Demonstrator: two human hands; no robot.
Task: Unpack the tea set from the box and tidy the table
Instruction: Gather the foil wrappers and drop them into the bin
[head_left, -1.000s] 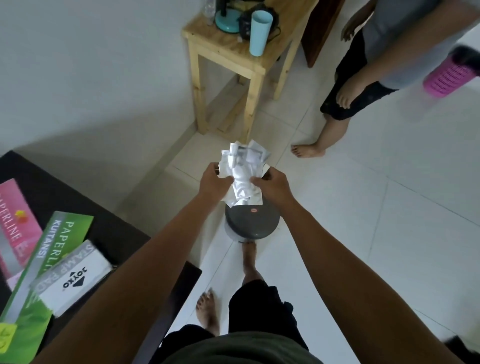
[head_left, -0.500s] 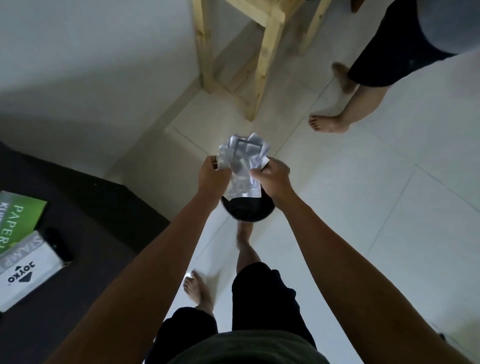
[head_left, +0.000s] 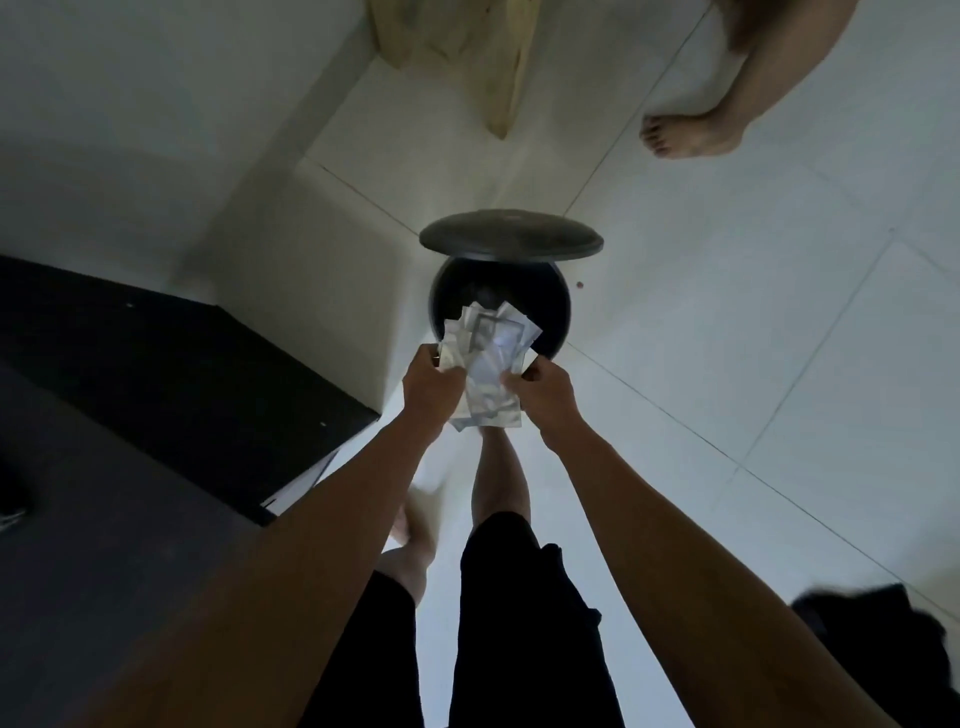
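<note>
Floor of pale tiles fills most of the view, crossed by thin grout lines. Along the left side runs a black table, its corner pointing toward the person's legs. At the top edge stands a light wooden leg of some piece of furniture, and to the right of it a second person's bare foot rests flat on the tiles.

Near the middle of the floor sits a round black bin, its dark lid raised and tilted back so the opening shows beneath it. The wearer's right leg reaches forward to the bin's base; the foot itself is hidden behind the hands and the paper.

Both bare arms stretch out over the bin's near rim. The left hand is clenched on the left edge of a crumpled bundle of white wrapping paper, and the right hand pinches its right edge between thumb and fingers. The bundle is held between the two hands, its upper folds fanning out over the bin's opening and its lower end hanging down in front of the near rim. Whether the paper touches the rim cannot be told.

A small dark speck lies on the tile just right of the bin.
</note>
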